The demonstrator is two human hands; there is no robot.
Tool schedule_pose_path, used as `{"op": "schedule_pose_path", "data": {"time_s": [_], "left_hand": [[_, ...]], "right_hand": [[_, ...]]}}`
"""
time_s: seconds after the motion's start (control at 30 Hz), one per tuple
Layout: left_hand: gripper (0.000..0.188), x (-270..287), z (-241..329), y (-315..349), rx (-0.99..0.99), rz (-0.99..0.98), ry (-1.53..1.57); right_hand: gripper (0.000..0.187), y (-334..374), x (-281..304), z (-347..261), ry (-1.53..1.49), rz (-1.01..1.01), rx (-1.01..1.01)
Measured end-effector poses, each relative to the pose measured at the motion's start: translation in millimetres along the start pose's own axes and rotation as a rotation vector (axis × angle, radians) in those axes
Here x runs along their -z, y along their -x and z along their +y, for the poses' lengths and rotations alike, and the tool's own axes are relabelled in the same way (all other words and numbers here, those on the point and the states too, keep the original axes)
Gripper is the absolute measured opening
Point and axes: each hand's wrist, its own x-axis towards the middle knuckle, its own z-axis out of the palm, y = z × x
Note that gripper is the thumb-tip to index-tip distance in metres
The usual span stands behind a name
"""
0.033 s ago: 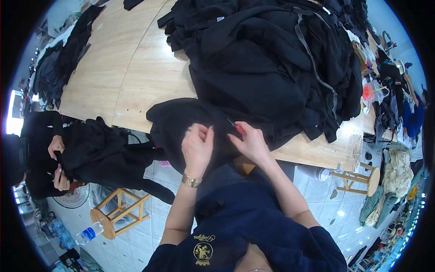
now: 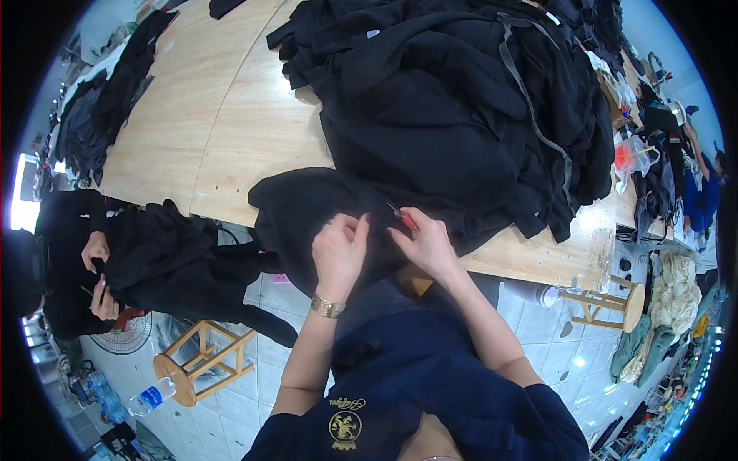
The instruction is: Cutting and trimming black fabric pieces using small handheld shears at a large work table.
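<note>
A black garment lies over the near edge of the table and hangs down in front of me. My left hand is on it, thumb and fingertips pinched together on the cloth. In my right hand is a small pair of thread snips with a red handle, its dark blades pointing up and to the left over the garment. The two hands are a short way apart. Just beyond them rises a big heap of black garments, with a grey strip trailing across it.
At left a co-worker's hands hold black cloth. Wooden stools stand below left and right, and a water bottle rests by the left one. Further back on the pale wooden table lie more dark garments.
My left hand has shifted slightly to the right, closer to the snips. My right hand is nearly where it was.
</note>
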Motion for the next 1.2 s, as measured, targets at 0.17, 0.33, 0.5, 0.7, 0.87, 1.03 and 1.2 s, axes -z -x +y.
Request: {"op": "schedule_pose_path", "data": {"time_s": [0.17,0.33,0.5,0.7,0.87,1.03,1.2], "left_hand": [[0.028,-33.5,-14.6,-8.4,-0.143,0.127,-0.094],[0.026,-9.8,-8.6,-9.9,0.184,-0.189,0.765],[0.028,6.5,9.1,-1.7,0.219,-0.165,0.956],[0.031,9.5,7.1,1.0,0.186,-0.145,0.985],[0.033,11.1,9.5,2.2,0.159,-0.147,0.956],[0.033,11.0,9.9,4.5,0.155,-0.155,0.972],[0.029,11.5,8.1,3.4,0.157,-0.182,0.977]], "right_hand": [[0.016,3.3,12.2,-9.1,-0.174,0.016,-0.140],[0.028,4.9,29.9,-11.8,-0.422,0.038,-0.268],[0.029,7.8,26.6,-25.3,0.086,0.006,0.105],[0.031,8.6,22.3,-29.2,0.293,0.003,0.281],[0.031,7.7,17.0,-30.6,0.311,0.024,0.288],[0.030,7.1,15.1,-29.8,0.310,0.045,0.315],[0.027,6.8,13.1,-24.4,0.228,0.092,0.312]]}}
